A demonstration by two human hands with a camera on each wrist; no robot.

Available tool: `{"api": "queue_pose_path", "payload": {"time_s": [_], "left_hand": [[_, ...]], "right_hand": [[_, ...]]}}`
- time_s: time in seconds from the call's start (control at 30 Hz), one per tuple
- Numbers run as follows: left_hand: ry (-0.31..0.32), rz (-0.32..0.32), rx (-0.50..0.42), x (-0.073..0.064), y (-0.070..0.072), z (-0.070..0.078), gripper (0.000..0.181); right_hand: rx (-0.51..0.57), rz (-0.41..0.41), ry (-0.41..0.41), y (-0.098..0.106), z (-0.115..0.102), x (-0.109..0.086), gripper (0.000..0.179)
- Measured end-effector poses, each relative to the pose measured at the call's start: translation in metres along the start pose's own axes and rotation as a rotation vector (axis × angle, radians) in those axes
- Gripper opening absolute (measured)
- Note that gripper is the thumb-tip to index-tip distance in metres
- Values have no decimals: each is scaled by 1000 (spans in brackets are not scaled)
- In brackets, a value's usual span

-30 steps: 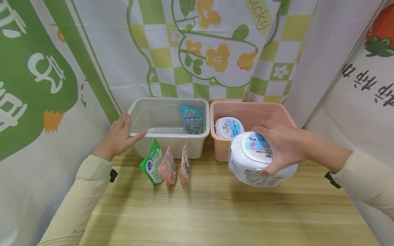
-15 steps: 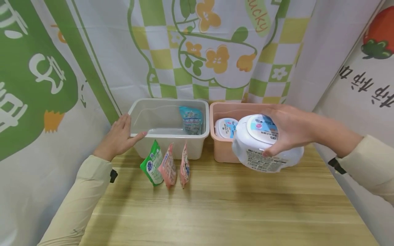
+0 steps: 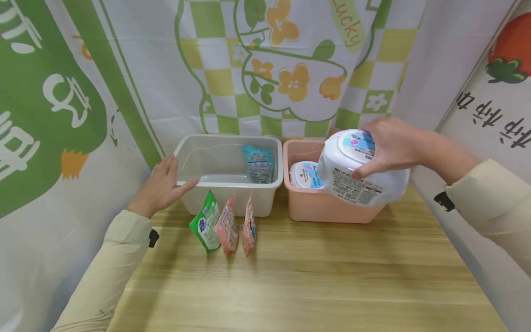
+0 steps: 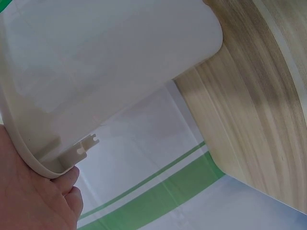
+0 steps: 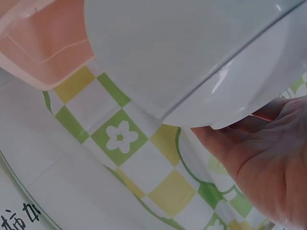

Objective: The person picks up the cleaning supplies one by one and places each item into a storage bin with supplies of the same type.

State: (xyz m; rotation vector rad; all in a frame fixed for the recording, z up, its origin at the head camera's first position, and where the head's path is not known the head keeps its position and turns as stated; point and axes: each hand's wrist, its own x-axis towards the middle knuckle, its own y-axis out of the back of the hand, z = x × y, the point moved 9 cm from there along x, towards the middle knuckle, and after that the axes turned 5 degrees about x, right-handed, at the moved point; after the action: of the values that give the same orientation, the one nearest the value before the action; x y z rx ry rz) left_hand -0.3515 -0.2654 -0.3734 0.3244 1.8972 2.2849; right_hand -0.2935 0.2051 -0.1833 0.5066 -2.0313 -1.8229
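Observation:
My right hand (image 3: 394, 145) grips a large white plastic tub (image 3: 367, 196) by its lid end, thumb on the near side. The tub has a blue-and-white label on its lid and small print on its side. It is raised over the pink bin (image 3: 327, 207), overlapping its front right part. A similar white tub (image 3: 304, 175) sits in that bin's left part. My left hand (image 3: 159, 186) rests on the left front corner of the grey bin (image 3: 228, 196), fingers fairly straight, thumb along the front rim. In the left wrist view, fingertips (image 4: 72, 196) show just past the rim.
A blue pouch (image 3: 259, 166) stands in the grey bin's right end. In front of that bin stand a green pouch (image 3: 206, 223) and two pink pouches, one pink pouch (image 3: 227, 228) beside the other, on the wooden table (image 3: 290, 286). A printed curtain (image 3: 282, 106) hangs behind.
My right hand has raised the tub and carried it away from me, from in front of the pink bin to above it. My left hand has stayed on the grey bin's corner.

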Motion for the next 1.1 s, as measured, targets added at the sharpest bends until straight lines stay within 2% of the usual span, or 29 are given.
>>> {"api": "queue_pose_path", "payload": {"time_s": [0.33,0.63,0.87,1.1], "left_hand": [[2,15,-20,-2,3,0,110],[1,20,-31,-4,3,1,110],[4,6,-21,-4,2,1,110],[-1,17,-31,-3,1,1,109]], "right_hand": [[-43,-41,-101,8,22,25,79],[-40,0,-219,7,42,41,73],[5,80,-305,4,55,51,76],[111,101,-425,-8,72,48,89]]}}
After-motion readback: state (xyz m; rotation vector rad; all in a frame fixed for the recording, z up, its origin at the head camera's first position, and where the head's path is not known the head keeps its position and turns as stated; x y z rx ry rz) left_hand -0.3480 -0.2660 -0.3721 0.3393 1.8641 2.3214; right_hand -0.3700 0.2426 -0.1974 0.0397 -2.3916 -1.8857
